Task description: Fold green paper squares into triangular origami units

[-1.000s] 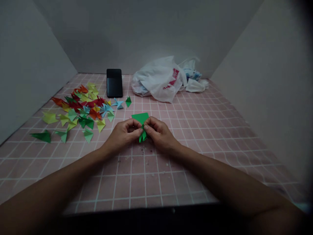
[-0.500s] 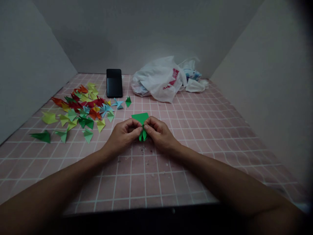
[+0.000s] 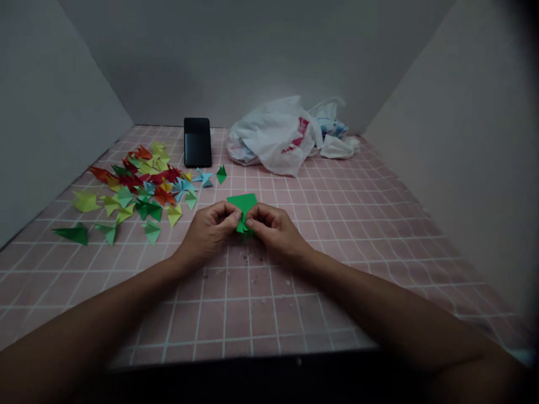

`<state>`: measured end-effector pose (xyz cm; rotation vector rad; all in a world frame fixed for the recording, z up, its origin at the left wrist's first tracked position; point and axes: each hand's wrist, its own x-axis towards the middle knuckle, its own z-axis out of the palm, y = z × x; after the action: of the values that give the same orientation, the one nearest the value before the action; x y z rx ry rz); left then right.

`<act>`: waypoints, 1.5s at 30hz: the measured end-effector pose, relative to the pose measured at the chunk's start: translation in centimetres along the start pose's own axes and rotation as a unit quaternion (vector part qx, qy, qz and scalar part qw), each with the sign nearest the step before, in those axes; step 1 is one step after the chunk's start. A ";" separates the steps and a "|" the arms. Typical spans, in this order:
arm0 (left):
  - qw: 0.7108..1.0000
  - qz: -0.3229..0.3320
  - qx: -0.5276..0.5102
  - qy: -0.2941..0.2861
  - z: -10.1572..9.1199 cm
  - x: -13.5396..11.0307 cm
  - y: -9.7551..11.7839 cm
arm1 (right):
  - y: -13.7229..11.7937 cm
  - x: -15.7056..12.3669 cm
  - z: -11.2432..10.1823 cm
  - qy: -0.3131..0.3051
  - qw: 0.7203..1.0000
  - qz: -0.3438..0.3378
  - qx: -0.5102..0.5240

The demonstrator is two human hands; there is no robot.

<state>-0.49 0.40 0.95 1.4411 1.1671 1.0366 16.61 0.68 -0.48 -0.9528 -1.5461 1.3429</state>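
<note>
A folded sheet of green origami paper (image 3: 244,205) is held just above the pink grid-patterned mat (image 3: 252,314), between the left hand (image 3: 208,233) and the right hand (image 3: 273,227). Both hands pinch it from either side, fingers curled and fingertips nearly meeting at the middle. Its flat upper part stands out above the fingers, while a small folded flap shows between them. Small crumbs (image 3: 248,261) lie on the mat just below the hands. Off to the left spreads a heap of folded paper pieces (image 3: 135,185) in red, yellow, green, blue and orange. A lone dark green folded piece (image 3: 221,174) lies near a black smartphone (image 3: 197,142), and a white plastic bag (image 3: 269,134) sits against the grey back wall (image 3: 252,62).
</note>
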 end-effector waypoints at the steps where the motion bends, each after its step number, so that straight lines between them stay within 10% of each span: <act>1: 1.000 -0.010 -0.015 -0.009 0.0 0.0 0.0 | 0.0 0.0 0.0 0.001 1.000 0.000 -0.002; 13: 0.992 0.102 0.074 0.003 -0.1 -0.3 0.1 | 0.2 0.0 -0.1 -0.014 0.998 -0.031 -0.045; 28: 1.000 0.022 -0.008 0.002 0.2 0.1 -0.5 | 1.0 -0.1 0.2 0.076 0.991 -0.082 -0.072; 45: 0.998 0.033 -0.025 -0.040 -0.4 0.3 -1.0 | 0.9 0.4 0.1 0.032 0.971 0.089 0.218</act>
<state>-0.96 0.81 -0.01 1.4758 1.0364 1.0367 16.38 1.13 -1.35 -0.8559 -1.0683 1.6728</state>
